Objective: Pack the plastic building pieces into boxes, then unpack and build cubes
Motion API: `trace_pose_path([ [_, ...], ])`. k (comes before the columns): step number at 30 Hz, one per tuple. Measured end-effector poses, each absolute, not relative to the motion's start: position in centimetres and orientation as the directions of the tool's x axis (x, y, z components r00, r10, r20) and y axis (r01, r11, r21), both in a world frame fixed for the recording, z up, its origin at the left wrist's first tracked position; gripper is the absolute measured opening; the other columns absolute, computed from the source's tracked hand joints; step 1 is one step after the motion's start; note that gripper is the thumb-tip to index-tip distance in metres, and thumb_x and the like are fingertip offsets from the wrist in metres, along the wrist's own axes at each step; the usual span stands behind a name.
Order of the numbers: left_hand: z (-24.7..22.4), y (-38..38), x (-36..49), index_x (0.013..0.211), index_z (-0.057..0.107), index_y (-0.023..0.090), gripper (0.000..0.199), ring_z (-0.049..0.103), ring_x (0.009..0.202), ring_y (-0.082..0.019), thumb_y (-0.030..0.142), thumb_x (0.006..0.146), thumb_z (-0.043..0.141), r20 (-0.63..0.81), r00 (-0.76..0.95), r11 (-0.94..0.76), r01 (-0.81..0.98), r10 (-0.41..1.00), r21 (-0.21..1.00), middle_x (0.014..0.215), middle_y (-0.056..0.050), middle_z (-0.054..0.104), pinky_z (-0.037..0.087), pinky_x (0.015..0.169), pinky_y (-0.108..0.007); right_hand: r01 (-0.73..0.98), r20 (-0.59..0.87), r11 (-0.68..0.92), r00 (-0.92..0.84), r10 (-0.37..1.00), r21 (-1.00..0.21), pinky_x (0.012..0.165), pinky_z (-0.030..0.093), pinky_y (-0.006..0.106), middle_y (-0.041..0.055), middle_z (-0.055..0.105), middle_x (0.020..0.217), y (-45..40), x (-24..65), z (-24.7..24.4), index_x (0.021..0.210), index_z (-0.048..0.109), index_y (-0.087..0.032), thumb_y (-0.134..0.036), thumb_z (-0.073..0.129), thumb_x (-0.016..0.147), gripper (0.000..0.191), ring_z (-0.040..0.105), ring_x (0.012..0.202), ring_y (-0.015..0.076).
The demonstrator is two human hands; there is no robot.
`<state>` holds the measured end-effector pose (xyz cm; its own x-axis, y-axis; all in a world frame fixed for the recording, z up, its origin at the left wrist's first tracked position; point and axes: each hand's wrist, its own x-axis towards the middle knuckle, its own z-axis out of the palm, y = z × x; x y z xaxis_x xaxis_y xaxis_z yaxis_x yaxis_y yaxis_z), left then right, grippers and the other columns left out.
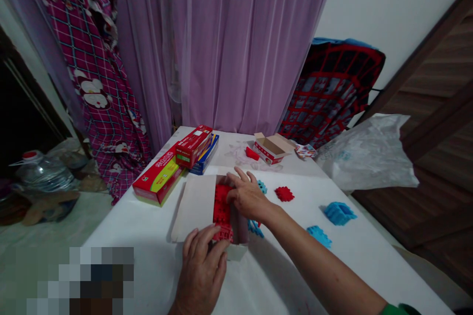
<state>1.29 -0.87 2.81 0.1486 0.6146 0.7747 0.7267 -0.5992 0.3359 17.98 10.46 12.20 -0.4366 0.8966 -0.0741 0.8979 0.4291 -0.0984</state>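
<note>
An open cardboard box [194,204] with a white inner lid folded to the left lies in front of me. A row of red interlocking plastic pieces [222,204] fills its left side. At the box's near end, my left hand [203,261] has its fingers and thumb closed about the nearest red piece. My right hand [248,194] reaches over the box's right wall, its fingers spread and bent, the lower ones touching the red pieces toward the far end. Its fingertips are partly hidden. Just right of the box, blue plastic pieces [255,228] show beneath my right wrist.
Closed boxes, one red and yellow [157,174], one red [194,145] and one blue [205,155], stand at the left. Farther back sits a small open carton [271,150] beside a red piece [252,153]. To the right lie a red gear-shaped piece [284,193], blue pieces [339,213] and a plastic bag [365,155].
</note>
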Motion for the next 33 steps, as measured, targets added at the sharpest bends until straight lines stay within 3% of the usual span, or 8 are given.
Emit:
trace_pose_path([
  [7,2.4,-0.8,1.0,0.101,0.066,0.026,0.025,0.059,0.109,-0.018,0.014,0.089,0.049,0.763,0.157,-0.596,0.727,0.627,0.341,0.114,-0.004,0.066,0.036,0.104,-0.041,0.899,-0.08,0.424,-0.433,0.898,-0.11,0.115,0.009,0.061,0.0026,0.034,0.157,10.4,17.4,11.5,0.107,0.075,-0.033,-0.018,0.054,0.083,0.035,0.011,0.149,0.0321],
  [10,2.2,-0.6,0.4,0.104,0.066,0.027,0.025,0.059,0.11,-0.018,0.014,0.088,0.053,0.756,0.228,-0.623,0.728,0.613,0.286,0.116,-0.005,0.066,0.036,0.104,-0.04,0.918,-0.034,0.376,-0.383,0.923,-0.127,0.114,0.02,0.053,0.0027,0.041,0.154,10.9,19.7,12.7,0.106,0.075,-0.031,-0.015,0.053,0.082,0.036,0.025,0.146,0.0278],
  [12,2.2,-0.4,0.1,0.106,0.066,0.026,0.025,0.059,0.111,-0.019,0.015,0.087,0.055,0.756,0.273,-0.643,0.726,0.595,0.244,0.117,-0.005,0.065,0.037,0.103,-0.04,0.952,-0.021,0.267,-0.273,0.962,-0.15,0.109,0.033,0.042,0.004,0.051,0.147,11.7,22.6,13.4,0.11,0.073,-0.029,-0.015,0.05,0.084,0.037,0.044,0.135,0.023],
  [14,2.3,-0.3,0.0,0.106,0.066,0.026,0.026,0.059,0.11,-0.019,0.014,0.086,0.054,0.764,0.274,-0.645,0.728,0.585,0.233,0.117,-0.005,0.065,0.038,0.103,-0.04,0.992,-0.048,0.032,-0.039,0.998,-0.122,0.099,0.043,0.034,0.0055,0.064,0.131,12.8,26.3,13.6,0.115,0.069,-0.026,-0.018,0.047,0.087,0.036,0.059,0.118,0.0211],
  [16,2.4,-0.3,0.2,0.105,0.065,0.025,0.026,0.06,0.11,-0.019,0.012,0.086,0.052,0.777,0.264,-0.648,0.726,0.571,0.229,0.116,-0.006,0.065,0.037,0.103,-0.041,0.986,-0.086,-0.158,0.153,0.984,-0.047,0.093,0.045,0.034,0.0097,0.067,0.125,13.5,29.9,13.1,0.125,0.063,-0.023,-0.022,0.049,0.089,0.039,0.062,0.115,0.0239],
  [18,2.6,-0.3,0.4,0.104,0.065,0.025,0.026,0.06,0.108,-0.019,0.011,0.087,0.051,0.788,0.253,-0.649,0.726,0.561,0.229,0.115,-0.006,0.066,0.037,0.102,-0.041,0.974,-0.119,-0.227,0.225,0.967,-0.011,0.09,0.047,0.035,0.0156,0.066,0.125,13.8,32.7,11.9,0.132,0.057,-0.016,-0.027,0.055,0.086,0.047,0.063,0.113,0.0273],
  [23,2.4,-0.1,0.1,0.104,0.065,0.026,0.027,0.061,0.106,-0.019,0.012,0.086,0.05,0.79,0.289,-0.642,0.749,0.54,0.165,0.113,-0.005,0.067,0.039,0.1,-0.04,0.963,-0.171,-0.268,0.267,0.948,0.016,0.088,0.048,0.035,0.0176,0.066,0.123,13.0,34.5,7.6,0.141,0.048,-0.016,-0.041,0.066,0.081,0.068,0.066,0.109,0.0276],
  [33,2.2,-0.1,0.0,0.104,0.066,0.024,0.027,0.06,0.109,-0.02,0.011,0.085,0.052,0.781,0.305,-0.638,0.755,0.544,0.15,0.115,-0.007,0.066,0.041,0.1,-0.041,0.972,-0.127,-0.229,0.22,0.967,-0.06,0.09,0.047,0.036,0.0183,0.068,0.12,12.8,34.5,7.0,0.13,0.059,-0.014,-0.028,0.061,0.084,0.048,0.066,0.109,0.0284],
])
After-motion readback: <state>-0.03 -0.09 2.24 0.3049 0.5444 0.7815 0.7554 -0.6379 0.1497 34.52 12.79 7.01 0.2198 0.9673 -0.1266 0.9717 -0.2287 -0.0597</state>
